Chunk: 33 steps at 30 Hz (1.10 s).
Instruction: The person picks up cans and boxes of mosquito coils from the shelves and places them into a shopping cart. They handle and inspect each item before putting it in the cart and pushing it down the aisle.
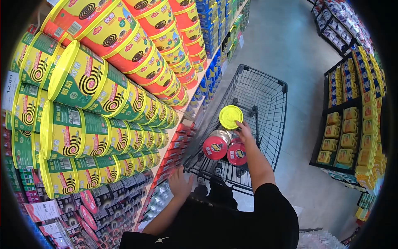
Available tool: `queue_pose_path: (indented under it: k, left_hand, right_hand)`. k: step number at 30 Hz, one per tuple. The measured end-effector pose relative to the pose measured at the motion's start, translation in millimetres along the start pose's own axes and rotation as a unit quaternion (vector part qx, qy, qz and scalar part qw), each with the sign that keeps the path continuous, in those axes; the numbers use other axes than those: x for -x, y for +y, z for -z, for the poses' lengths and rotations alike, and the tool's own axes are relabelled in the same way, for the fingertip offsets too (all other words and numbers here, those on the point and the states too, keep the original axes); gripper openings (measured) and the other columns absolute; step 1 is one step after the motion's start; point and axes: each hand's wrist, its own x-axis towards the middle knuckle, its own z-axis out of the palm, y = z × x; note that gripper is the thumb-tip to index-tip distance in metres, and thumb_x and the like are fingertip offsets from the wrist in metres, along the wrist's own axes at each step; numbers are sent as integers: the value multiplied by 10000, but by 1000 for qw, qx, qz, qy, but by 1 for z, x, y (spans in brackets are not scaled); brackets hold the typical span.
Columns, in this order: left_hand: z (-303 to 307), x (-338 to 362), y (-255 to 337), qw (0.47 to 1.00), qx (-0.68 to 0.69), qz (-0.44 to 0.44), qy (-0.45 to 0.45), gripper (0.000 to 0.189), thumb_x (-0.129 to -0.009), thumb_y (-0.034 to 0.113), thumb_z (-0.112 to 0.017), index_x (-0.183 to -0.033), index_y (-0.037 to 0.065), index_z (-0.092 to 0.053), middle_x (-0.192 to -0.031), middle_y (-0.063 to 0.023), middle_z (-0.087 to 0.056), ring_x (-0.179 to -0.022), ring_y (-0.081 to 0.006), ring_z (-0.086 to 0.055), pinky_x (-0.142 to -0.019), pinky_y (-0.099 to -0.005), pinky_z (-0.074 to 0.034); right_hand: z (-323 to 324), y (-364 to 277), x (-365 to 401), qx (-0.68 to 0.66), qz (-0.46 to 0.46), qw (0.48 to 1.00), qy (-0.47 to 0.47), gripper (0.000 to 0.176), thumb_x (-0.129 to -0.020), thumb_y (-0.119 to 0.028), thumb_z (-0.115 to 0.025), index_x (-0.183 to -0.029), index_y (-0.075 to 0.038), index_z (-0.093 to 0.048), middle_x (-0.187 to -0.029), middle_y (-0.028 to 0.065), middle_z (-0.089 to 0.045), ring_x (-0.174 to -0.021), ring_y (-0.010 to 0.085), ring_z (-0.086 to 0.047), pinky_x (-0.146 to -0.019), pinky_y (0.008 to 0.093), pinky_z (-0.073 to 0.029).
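My right hand (244,131) grips a tub with a yellow lid (230,117) at its right edge, over the shopping cart (285,103). The tub's side is mostly hidden beneath the lid. Just nearer to me, two tubs with pink-red lids (215,147) lie in the cart, their lids facing me. My left hand (180,182) is open, its fingers apart, between the shelf front and the near left corner of the cart. Nothing is in it.
Stacked yellow-and-green mosquito coil tubs (87,79) fill the shelf on my left, with yellow-and-red tubs (145,54) farther along. Price tags (43,211) hang at its near end. A rack of yellow bottles (346,137) stands across the grey aisle floor (304,174).
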Motion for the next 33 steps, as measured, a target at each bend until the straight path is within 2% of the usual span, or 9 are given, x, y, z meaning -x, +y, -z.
queue_pose_path:
  k: [7,10,16,19,22,26,30,32,33]
  left_hand:
    - [-1,2,2,1000,8,-2,11,640,-871,387,-710,-1378,42,-528,-1254,-182,-618,-1175,-363,-580,-983,-473,-424]
    - [-4,3,1,1000,18,17,-14,655,-880,415,-688,-1398,48,-525,-1276,-186,-608,-1191,-363,-572,-991,-488,-418]
    - [-6,6,-1,1000,15,4,10,636,-875,404,-700,-1382,56,-540,-1238,-196,-619,-1144,-374,-591,-951,-485,-439]
    - [-5,5,-1,999,9,-7,32,624,-878,402,-698,-1374,55,-544,-1201,-197,-630,-1110,-377,-603,-938,-480,-450]
    - [-10,5,-4,998,3,-21,52,614,-884,402,-693,-1369,56,-546,-1181,-197,-635,-1078,-377,-615,-919,-477,-464]
    - [-7,4,-13,997,73,0,2,638,-895,397,-701,-1390,40,-516,-1234,-208,-626,-1111,-400,-616,-912,-503,-489]
    - [-14,7,-39,976,215,22,-31,640,-893,392,-707,-1377,21,-515,-1281,-239,-600,-1141,-431,-607,-960,-495,-494]
    - [4,7,-44,976,203,37,-62,639,-890,385,-712,-1374,17,-514,-1295,-248,-594,-1158,-438,-601,-975,-488,-492]
    - [2,9,-52,976,196,39,-82,629,-898,406,-701,-1360,19,-522,-1271,-266,-609,-1154,-443,-603,-966,-491,-493]
  right_hand:
    - [9,14,-8,-8,0,999,-35,598,-943,-110,-696,-1461,-59,-402,-1345,113,-587,-1188,265,-610,-901,455,-550]
    - [9,15,-8,5,-20,999,-48,744,-936,-62,-686,-1553,-55,-272,-1390,129,-551,-1216,288,-592,-974,482,-503]
    - [-2,-1,-2,124,-82,988,-38,579,-925,-109,-699,-1443,-64,-443,-1346,102,-578,-1211,283,-591,-960,517,-502]
    - [-19,-26,29,242,-67,968,17,622,-902,-203,-721,-1448,-43,-471,-1383,167,-580,-1259,342,-574,-1011,515,-480]
    - [10,-18,9,558,112,816,100,716,-905,-288,-703,-1479,33,-420,-1362,255,-586,-1217,343,-606,-1012,420,-481]
    - [44,-42,105,511,238,815,135,601,-899,-314,-684,-1380,22,-556,-1379,282,-575,-1250,391,-590,-1032,420,-474]
    - [92,-30,243,559,311,733,234,483,-917,-250,-681,-1310,18,-596,-1418,281,-527,-1356,433,-468,-1131,455,-386]
    - [117,-5,305,582,270,720,263,532,-906,-250,-692,-1346,18,-561,-1479,295,-449,-1396,467,-395,-1152,478,-353]
    - [128,11,332,624,240,685,290,574,-900,-251,-697,-1379,16,-527,-1488,311,-422,-1402,476,-381,-1157,483,-346]
